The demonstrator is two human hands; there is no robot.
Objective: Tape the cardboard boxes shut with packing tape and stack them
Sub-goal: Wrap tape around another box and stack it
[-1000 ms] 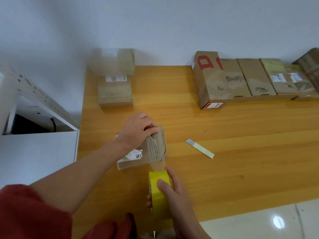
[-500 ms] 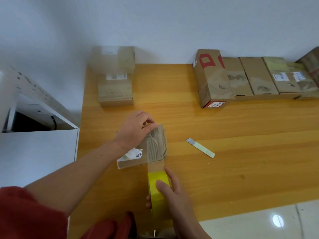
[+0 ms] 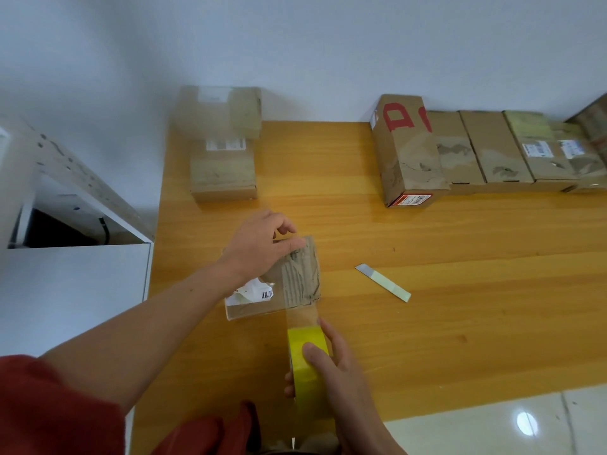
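Left grip (image 3: 259,247) lay closed over the 11 o'clock corner of the small box (image 3: 295,277). Its thumb was on the lid and its fingers were bent over the far edge. Right grip (image 3: 338,382) was wrapped round the yellow tape roll (image 3: 307,353) with the thumb across its face. It held the roll on edge at 6 o'clock from the box, just off the near end. Between them a clear tape strip (image 3: 302,313) ran taut from the roll onto the lid. The box sat on the bench (image 3: 460,323), with a torn white label (image 3: 253,292) at its 8 o'clock corner.

The box looked light and thin-walled, its card creased and scuffed. I judged it would slide or tip toward 6 o'clock under the tape's pull unless it was weighted from above. So the hold belonged on the lid and far edge, not on the sides, which would probably buckle. The strip looked limp and sticky, likely to fold on itself if it went slack. The roll seemed stiff and safe to squeeze across its width.

A cutter blade (image 3: 382,282) lay at 3 o'clock from the box, apart from it. Two stacked boxes (image 3: 223,172) stood at 11 o'clock. A row of boxes (image 3: 476,152) stood at 1 to 2 o'clock along the wall.
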